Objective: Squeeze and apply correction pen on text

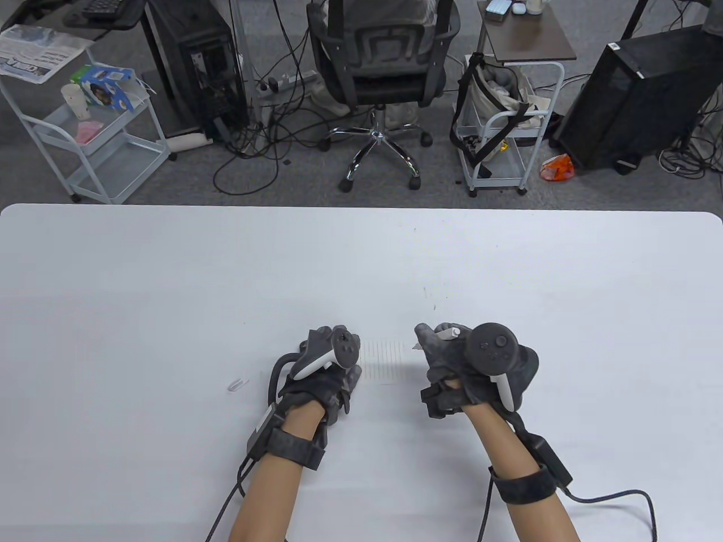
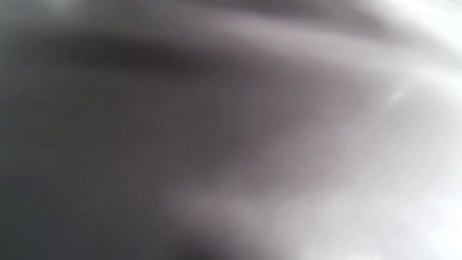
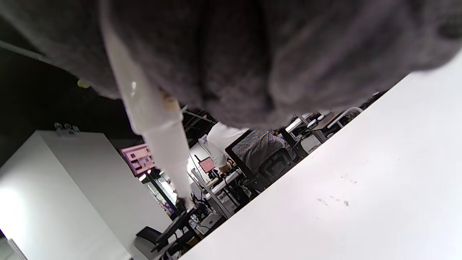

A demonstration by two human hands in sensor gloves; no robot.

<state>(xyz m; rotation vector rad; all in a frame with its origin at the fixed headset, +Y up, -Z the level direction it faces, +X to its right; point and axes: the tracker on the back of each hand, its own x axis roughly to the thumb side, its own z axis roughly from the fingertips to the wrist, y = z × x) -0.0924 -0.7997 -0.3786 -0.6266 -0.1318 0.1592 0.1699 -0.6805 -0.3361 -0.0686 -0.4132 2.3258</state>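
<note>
A small white sheet with lines of printed text (image 1: 384,361) lies on the white table (image 1: 169,282), between my hands. My right hand (image 1: 446,350) grips a white correction pen (image 1: 449,334). Its tip points left, just off the sheet's right edge. In the right wrist view the pen (image 3: 158,130) juts out from under my gloved fingers (image 3: 252,61), its tip clear of the table (image 3: 361,187). My left hand (image 1: 333,367) rests on the sheet's left edge, palm down. The left wrist view is a blur.
A small clear cap (image 1: 238,385) lies on the table left of my left hand. A few dark specks (image 1: 432,299) mark the table beyond the sheet. An office chair (image 1: 381,68), carts and computer towers stand on the floor beyond the far edge.
</note>
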